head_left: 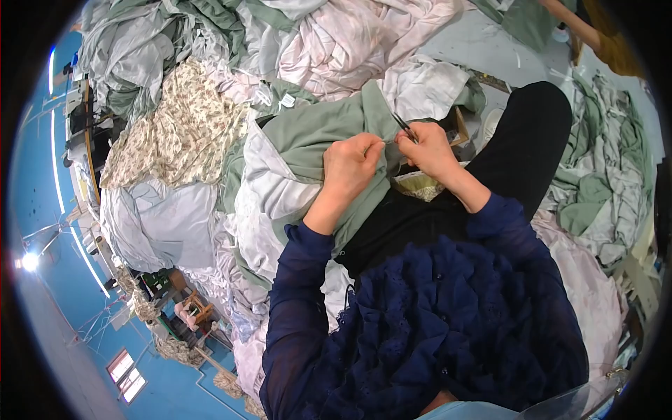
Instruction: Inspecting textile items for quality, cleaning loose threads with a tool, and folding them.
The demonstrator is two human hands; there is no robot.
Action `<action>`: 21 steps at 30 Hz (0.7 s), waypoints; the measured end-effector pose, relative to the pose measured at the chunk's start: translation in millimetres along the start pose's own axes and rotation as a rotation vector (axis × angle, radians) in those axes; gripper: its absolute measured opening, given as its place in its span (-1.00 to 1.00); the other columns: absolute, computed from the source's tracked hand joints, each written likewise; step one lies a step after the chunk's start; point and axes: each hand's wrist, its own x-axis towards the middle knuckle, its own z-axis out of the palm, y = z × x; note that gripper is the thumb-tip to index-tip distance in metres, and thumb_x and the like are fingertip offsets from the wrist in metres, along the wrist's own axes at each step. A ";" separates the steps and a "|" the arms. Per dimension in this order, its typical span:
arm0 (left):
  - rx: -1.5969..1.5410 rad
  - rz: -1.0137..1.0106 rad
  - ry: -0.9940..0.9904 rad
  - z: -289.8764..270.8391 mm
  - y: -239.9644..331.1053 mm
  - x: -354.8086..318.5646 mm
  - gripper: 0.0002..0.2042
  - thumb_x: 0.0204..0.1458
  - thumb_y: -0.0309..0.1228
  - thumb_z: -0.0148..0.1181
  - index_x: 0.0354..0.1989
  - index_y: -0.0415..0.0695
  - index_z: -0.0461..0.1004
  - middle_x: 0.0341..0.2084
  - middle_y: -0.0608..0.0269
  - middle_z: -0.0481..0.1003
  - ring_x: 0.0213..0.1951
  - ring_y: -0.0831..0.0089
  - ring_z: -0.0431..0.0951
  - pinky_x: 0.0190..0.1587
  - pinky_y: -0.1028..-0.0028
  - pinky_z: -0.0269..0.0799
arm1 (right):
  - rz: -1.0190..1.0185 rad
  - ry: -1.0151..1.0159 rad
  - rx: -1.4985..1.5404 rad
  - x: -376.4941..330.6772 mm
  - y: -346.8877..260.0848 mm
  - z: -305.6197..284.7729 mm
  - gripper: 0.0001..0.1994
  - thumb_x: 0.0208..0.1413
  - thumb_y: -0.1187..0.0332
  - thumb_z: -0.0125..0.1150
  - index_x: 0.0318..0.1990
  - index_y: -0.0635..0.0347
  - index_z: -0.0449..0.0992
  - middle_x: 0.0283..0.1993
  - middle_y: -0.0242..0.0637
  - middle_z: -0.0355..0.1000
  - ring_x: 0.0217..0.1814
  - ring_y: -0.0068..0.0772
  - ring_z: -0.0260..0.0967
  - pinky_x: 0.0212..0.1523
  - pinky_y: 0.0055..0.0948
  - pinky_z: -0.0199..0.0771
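A sage-green cloth with a white side lies across my lap. At its right edge my left hand is closed in a pinch on the cloth. Just to the right, my right hand is closed around small dark thread snips, whose blades point up and left past my fingers. The fingertips of both hands are close together, with a narrow gap between them. Whether a thread runs across that gap is too small to make out.
Heaped fabric surrounds me: a floral beige piece at left, pale pink cloth ahead, green and white cloth at right. A patterned bag or cloth sits under my right wrist. Another person's arm shows at the far right.
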 end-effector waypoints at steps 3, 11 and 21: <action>0.015 0.002 -0.007 -1.2 0.1 1.5 -0.88 0.02 -0.41 0.26 -0.38 -0.21 0.58 -0.61 0.10 0.53 -0.59 0.27 0.53 -0.46 0.42 0.40 | -0.012 0.032 0.032 0.6 3.4 -4.7 -0.84 0.09 0.41 0.16 -0.45 0.32 0.50 -0.62 -0.47 0.37 -0.66 -0.71 0.27 -0.61 -0.61 0.27; -0.140 -0.107 -0.017 0.1 -8.9 7.4 -0.85 0.07 -0.42 0.24 -0.37 -0.29 0.55 -0.65 0.27 0.49 -0.59 0.63 0.37 -0.50 0.54 0.31 | -0.014 0.268 0.254 1.4 13.9 -20.1 -0.86 0.15 0.41 0.16 -0.27 0.32 0.52 -0.48 -0.42 0.45 -0.59 -0.72 0.29 -0.55 -0.66 0.28; -0.464 -0.259 -0.183 -2.5 -9.0 16.5 -0.84 0.13 -0.44 0.19 -0.34 -0.32 0.56 -0.60 0.55 0.39 -0.55 0.79 0.20 -0.54 0.65 0.10 | -0.384 0.127 -0.080 -0.6 -6.1 11.9 -0.81 0.02 0.45 0.27 -0.20 0.35 0.57 -0.39 -0.23 0.54 -0.41 -0.64 0.46 -0.39 -0.56 0.44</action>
